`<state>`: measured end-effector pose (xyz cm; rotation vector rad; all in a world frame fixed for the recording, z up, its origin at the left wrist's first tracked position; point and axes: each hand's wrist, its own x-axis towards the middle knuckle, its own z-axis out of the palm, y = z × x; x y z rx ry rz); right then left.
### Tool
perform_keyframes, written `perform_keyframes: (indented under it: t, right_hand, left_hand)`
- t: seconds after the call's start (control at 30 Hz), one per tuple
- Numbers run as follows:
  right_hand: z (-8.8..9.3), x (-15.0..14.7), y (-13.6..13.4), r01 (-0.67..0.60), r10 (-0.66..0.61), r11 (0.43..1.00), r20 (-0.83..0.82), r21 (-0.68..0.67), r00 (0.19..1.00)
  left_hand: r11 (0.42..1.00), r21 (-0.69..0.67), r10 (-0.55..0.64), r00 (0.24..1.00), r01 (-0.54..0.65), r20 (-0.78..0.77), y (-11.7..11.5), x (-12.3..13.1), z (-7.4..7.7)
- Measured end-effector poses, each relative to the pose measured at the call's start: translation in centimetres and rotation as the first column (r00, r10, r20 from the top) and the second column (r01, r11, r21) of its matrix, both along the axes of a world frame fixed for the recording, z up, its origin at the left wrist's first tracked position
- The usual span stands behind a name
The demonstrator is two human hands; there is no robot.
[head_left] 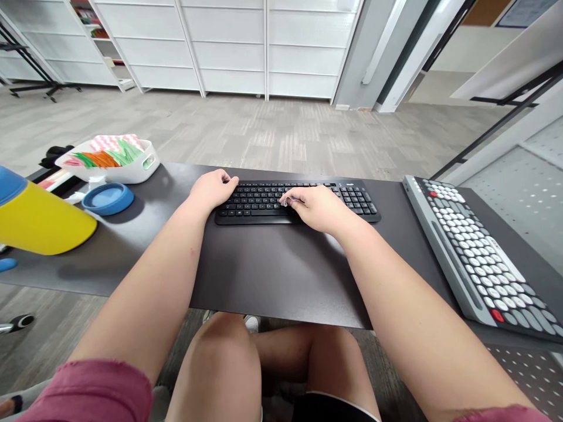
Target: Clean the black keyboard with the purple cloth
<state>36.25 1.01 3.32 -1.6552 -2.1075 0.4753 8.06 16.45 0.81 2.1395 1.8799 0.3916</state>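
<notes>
A black keyboard (264, 220) lies flat on the dark desk in front of me. My left hand (213, 189) is closed at its far left corner, thumb on the top side and fingers curled over the back edge. Above the middle keys, my right hand (314, 206) pinches a small crumpled whitish tissue (285, 201) between thumb and fingers. The tissue is at the keys; most of it is hidden in the hand.
A grey keyboard with round keys (475, 246) stands at the right. On the left are a yellow container with a blue top (44, 220), a blue round lid (108, 199) and a white basket (136, 170) of colourful cloths. White cabinets (229, 47) line the back.
</notes>
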Motion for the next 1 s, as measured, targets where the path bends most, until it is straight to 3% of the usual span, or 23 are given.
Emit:
perform_keyframes:
  t: [0.17,0.57,0.67,0.77,0.9,1.0]
  right_hand:
    - [0.2,0.2,-0.1,-0.021,0.021,1.0,-0.017,-0.012,1.0]
    - [1.3,0.9,-1.2,-0.244,0.205,0.962,-0.268,-0.121,0.941]
    - [1.0,0.5,-1.2,-0.112,0.091,0.992,-0.284,-0.061,0.955]
    - [0.6,1.1,-0.5,0.161,-0.138,0.983,-0.222,0.088,0.965]
    - [0.2,3.4,0.3,0.502,-0.498,0.844,-0.073,0.189,0.864]
    - [-0.3,4.8,0.6,0.621,-0.632,0.764,0.014,0.175,0.775]
  left_hand:
    - [1.0,-0.004,-0.006,1.0,0.006,0.001,0.2,-0.1,0.0]
    - [1.0,0.002,-0.015,1.0,0.015,-0.002,0.0,0.0,0.4]
    - [1.0,0.003,-0.018,1.0,0.018,0.002,-0.2,0.0,0.5]
    - [0.999,0.013,-0.032,0.999,0.032,-0.006,-0.3,0.0,0.6]
    - [0.996,0.039,-0.075,0.997,0.076,-0.021,-0.4,-0.1,0.5]
    - [0.991,0.056,-0.118,0.993,0.119,-0.024,-0.6,0.1,0.4]
